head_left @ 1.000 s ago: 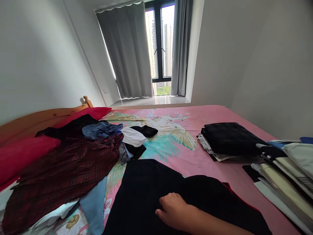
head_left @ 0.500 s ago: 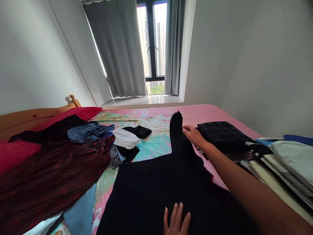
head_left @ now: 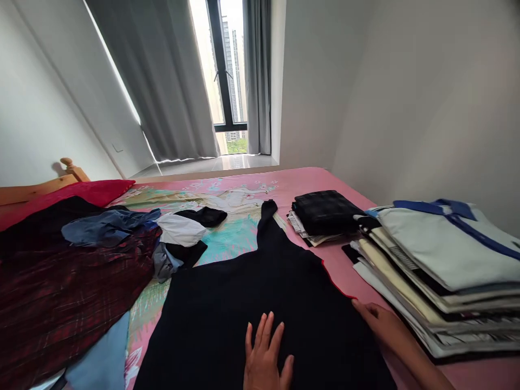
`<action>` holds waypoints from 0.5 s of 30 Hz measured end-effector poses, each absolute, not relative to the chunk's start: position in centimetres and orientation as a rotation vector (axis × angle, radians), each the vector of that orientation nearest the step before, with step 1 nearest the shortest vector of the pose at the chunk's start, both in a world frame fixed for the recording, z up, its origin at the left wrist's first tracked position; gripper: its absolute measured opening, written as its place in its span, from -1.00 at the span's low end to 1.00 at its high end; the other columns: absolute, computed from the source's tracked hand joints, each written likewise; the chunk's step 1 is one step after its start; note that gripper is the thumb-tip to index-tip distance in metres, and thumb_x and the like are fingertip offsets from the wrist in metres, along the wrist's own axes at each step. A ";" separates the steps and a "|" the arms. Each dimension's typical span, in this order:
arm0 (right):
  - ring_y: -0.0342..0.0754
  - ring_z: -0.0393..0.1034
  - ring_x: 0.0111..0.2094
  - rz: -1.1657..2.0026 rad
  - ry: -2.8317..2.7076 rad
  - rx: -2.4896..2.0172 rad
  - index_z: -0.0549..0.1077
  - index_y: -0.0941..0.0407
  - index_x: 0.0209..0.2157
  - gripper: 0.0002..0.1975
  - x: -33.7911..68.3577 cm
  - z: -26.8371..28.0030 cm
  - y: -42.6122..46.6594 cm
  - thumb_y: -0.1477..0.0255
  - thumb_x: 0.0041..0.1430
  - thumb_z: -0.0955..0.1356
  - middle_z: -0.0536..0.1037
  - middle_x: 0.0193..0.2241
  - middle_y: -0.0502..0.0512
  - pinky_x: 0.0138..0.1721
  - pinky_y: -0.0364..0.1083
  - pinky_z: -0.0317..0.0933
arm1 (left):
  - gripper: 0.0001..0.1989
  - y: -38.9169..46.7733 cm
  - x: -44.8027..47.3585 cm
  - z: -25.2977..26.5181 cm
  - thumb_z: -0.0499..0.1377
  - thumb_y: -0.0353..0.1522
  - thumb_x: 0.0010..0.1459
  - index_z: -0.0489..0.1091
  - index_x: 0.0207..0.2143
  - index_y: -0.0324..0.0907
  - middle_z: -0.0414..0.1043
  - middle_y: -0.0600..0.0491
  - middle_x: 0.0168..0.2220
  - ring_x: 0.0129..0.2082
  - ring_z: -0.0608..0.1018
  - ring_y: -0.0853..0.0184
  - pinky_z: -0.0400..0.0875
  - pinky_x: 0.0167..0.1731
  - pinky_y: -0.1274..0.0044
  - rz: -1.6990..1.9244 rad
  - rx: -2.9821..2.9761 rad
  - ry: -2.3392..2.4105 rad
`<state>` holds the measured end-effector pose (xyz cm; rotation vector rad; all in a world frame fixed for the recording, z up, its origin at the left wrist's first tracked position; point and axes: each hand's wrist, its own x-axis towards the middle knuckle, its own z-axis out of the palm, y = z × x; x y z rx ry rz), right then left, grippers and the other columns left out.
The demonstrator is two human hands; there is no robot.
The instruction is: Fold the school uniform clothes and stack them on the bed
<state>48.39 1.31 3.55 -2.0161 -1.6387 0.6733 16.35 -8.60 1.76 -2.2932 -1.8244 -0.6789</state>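
A black long-sleeved top (head_left: 244,303) lies spread on the bed, one sleeve (head_left: 270,230) stretched toward the window. Red trim (head_left: 335,281) runs along its right edge. Flat on the middle of the cloth rests my left hand (head_left: 264,352), its fingers spread. My right hand (head_left: 379,319) pinches the edge at the near end of the red trim, thumb and fingertips together. The near part of the top runs out of view at the bottom.
On the right stands a tall stack of folded clothes (head_left: 439,249), with a smaller folded black pile (head_left: 325,211) behind it. Loose clothes, including a dark red plaid garment (head_left: 81,298) and a white piece (head_left: 181,230), cover the left. A wall (head_left: 385,108) borders the right.
My right hand has left the sleeve's far end and come back to the red-trimmed edge. The sleeve now lies lower and flatter. My view has turned to the right.
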 end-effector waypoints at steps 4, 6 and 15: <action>0.06 0.45 -0.37 0.701 -1.728 -2.070 0.45 0.09 -0.41 -0.47 46.6 5.4 1.1 -0.05 0.09 0.13 0.56 -0.44 0.13 -0.40 -0.09 0.17 | -0.41 -8.8 15.8 2.7 0.02 -0.31 0.15 -0.02 0.24 0.03 -0.01 0.06 0.28 0.22 0.19 0.18 0.16 0.12 0.16 -0.490 -2.334 -1.727; 0.07 0.45 -0.30 0.578 -1.741 -2.077 0.45 0.10 -0.33 -0.51 46.7 5.4 1.0 0.04 0.14 0.11 0.56 -0.36 0.17 -0.35 -0.08 0.17 | -0.40 -8.9 15.9 2.9 0.02 -0.29 0.17 -0.07 0.25 0.01 -0.03 0.04 0.29 0.23 0.17 0.18 0.16 0.12 0.16 -0.451 -2.320 -1.706; 0.00 0.42 -0.38 0.551 -1.694 -2.058 0.39 0.10 -0.43 -0.69 49.9 4.8 -1.1 0.25 0.17 0.14 0.52 -0.43 0.10 -0.37 -0.08 0.16 | -0.34 -9.2 16.4 4.0 0.05 -0.22 0.16 -0.16 0.26 0.09 -0.08 0.04 0.30 0.26 0.10 0.11 0.06 0.13 0.07 -0.348 -2.359 -1.689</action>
